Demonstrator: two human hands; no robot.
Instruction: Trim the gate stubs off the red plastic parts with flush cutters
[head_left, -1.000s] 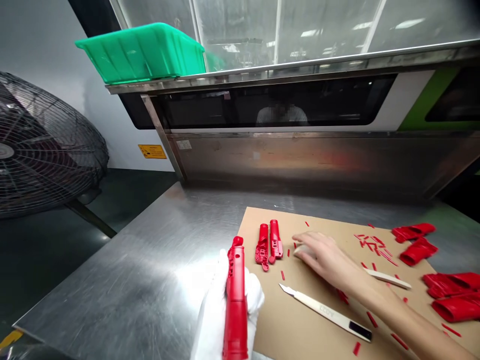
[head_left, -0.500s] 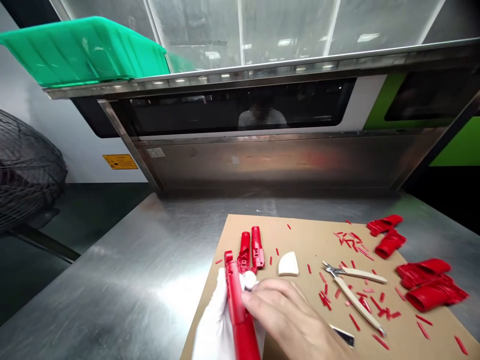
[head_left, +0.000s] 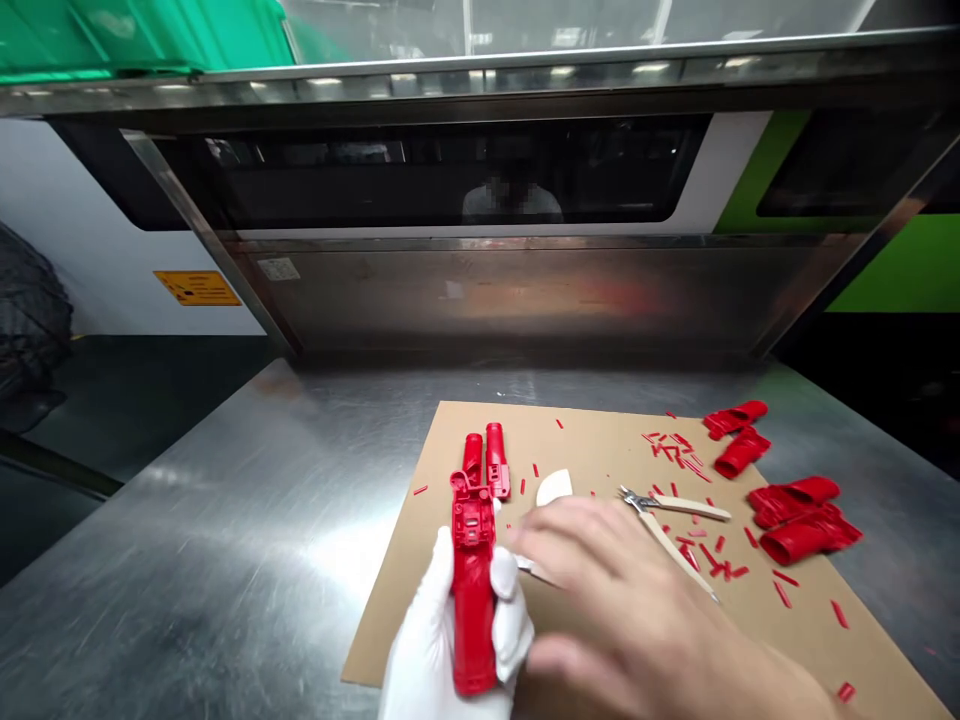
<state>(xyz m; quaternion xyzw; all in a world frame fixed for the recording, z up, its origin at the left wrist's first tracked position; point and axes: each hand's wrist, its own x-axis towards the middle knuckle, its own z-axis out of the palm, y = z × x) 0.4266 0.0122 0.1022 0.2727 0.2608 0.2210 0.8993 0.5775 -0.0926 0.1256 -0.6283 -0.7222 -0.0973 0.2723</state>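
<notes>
In the head view, my left hand (head_left: 420,650), in a white glove, is closed around a red moulded plastic tube (head_left: 474,625). Its clipped, slotted end points away from me, and the thumb and fingers press its sides. To its right, my bare right hand (head_left: 637,590) is blurred, with thumb and fingers apart and off the part. A small pale, flat piece (head_left: 531,568) shows by its fingertips; I cannot tell what it is. Just beyond the held part lie two similar red tubes (head_left: 496,460). A white wedge-shaped piece (head_left: 553,486) is partly behind my right fingers.
Cream-handled nippers (head_left: 682,506) lie on the brown board (head_left: 405,600) among scattered red plastic offcuts (head_left: 675,450). Several red parts (head_left: 806,520) rest at the right edge. Behind the steel table (head_left: 247,540) rises a metal panel; a green bin (head_left: 142,35) stands on the shelf above.
The red tube has been turned in my left hand, so its slotted side now faces up. My right hand has come off it and moved right. The view has tilted down.
</notes>
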